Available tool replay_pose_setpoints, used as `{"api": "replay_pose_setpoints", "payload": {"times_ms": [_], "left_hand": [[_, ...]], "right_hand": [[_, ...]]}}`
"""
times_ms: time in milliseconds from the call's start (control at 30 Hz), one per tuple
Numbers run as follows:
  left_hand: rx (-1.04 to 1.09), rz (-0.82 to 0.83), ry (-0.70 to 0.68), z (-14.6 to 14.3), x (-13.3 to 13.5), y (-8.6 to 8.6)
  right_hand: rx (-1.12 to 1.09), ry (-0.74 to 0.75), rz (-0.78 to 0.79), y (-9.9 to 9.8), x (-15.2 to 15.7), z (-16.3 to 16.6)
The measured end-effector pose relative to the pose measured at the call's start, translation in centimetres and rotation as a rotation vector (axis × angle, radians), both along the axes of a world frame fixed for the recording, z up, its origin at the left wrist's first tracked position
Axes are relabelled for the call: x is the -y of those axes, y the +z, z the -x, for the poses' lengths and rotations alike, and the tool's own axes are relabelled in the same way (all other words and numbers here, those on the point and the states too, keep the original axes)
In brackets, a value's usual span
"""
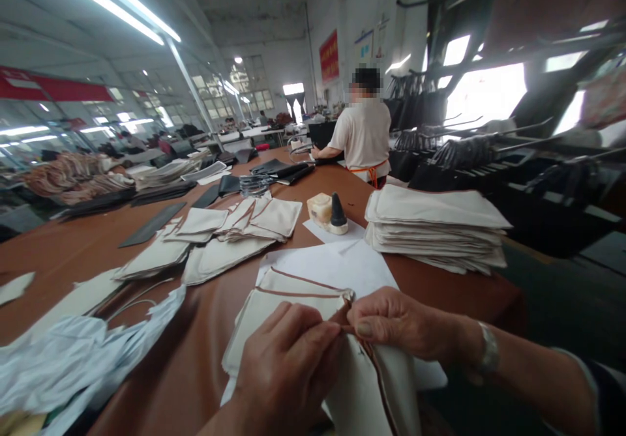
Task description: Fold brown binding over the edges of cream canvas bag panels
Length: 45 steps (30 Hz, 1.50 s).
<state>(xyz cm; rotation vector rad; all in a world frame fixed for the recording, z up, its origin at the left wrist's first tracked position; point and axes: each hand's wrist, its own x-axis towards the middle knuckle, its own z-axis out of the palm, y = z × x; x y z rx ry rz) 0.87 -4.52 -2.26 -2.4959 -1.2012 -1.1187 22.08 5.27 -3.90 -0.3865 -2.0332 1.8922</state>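
Note:
In front of me is a cream fabric piece with brown edging [364,384], its lower part hanging toward me. My left hand [293,358] pinches the brown edging between thumb and finger. Close beside it, my right hand [391,322] is closed on the same edging, thumb on top. Beneath and beyond the hands lie more cream pieces with brown edges [288,299], resting on white paper [362,266]. Past the paper stand a yellowish block [319,210] and a black cone [337,209] on a pale base.
A tall stack of cream pieces [435,224] sits at the right table edge. Looser cream piles [229,247] spread to the left. Crumpled pale cloth [92,358] lies near left on the brown table [195,345]. A person [366,130] stands at the far side, near racks of black items [464,156].

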Motion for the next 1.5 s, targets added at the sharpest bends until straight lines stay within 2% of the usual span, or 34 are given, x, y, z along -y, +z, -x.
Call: {"api": "replay_pose_setpoints", "payload": {"times_ms": [133, 300, 433, 500, 533, 600, 633, 700, 767, 833, 867, 967, 1100, 1200, 1333, 1500], "left_hand": [[-0.057, -0.081, 0.010, -0.7, -0.4, 0.2], [-0.135, -0.191, 0.028, -1.3, -0.4, 0.1], [-0.316, -0.454, 0.094, -1.0, 0.1, -0.5], [-0.345, -0.513, 0.080, -0.7, 0.4, -0.9], [-0.313, -0.483, 0.047, -0.5, 0.4, -1.0], [-0.143, -0.266, -0.015, -0.3, 0.4, -0.7], [-0.008, -0.086, -0.032, -0.2, 0.3, -0.4], [0.307, 0.392, -0.067, -0.1, 0.0, 0.6], [0.513, 0.842, -0.116, -0.1, -0.4, 1.7], [0.578, 1.153, -0.147, -0.1, -0.8, 2.2], [0.582, 1.238, -0.140, -0.1, -0.9, 2.2], [0.668, 1.329, -0.078, -0.2, -1.1, 1.7], [0.853, 1.272, -0.048, -0.6, -0.9, 1.2], [0.947, 1.300, -0.090, -0.9, -1.1, 1.5], [0.945, 1.336, -0.103, -1.1, -2.1, 1.8], [0.844, 1.307, -0.177, -0.5, -2.9, 0.4]], "right_hand": [[0.031, 0.009, -0.070, 0.6, 0.3, 0.1], [0.037, 0.040, -0.060, 0.8, 0.4, 0.3], [0.039, -0.016, -0.060, 0.5, 0.0, -0.1], [0.052, -0.031, -0.102, 0.5, -0.2, -0.4], [0.055, -0.021, -0.129, 0.6, -0.3, -0.5], [0.049, 0.017, -0.172, 1.0, -0.3, -0.7], [0.040, 0.034, -0.187, 1.2, -0.3, -0.7], [0.021, 0.072, -0.202, 1.6, -0.4, -0.7], [0.005, 0.110, -0.211, 1.9, -0.4, -0.6], [0.004, 0.143, -0.226, 2.3, -0.5, -0.6], [0.011, 0.150, -0.237, 2.4, -0.5, -0.6], [0.043, 0.150, -0.257, 2.7, -0.7, -0.9], [0.062, 0.157, -0.261, 2.5, -1.0, -1.1], [0.021, 0.166, -0.279, 2.6, -1.1, -0.8], [-0.046, 0.173, -0.280, 2.8, -1.0, -0.2], [-0.043, 0.171, -0.246, 2.5, -1.4, 0.1]]}}
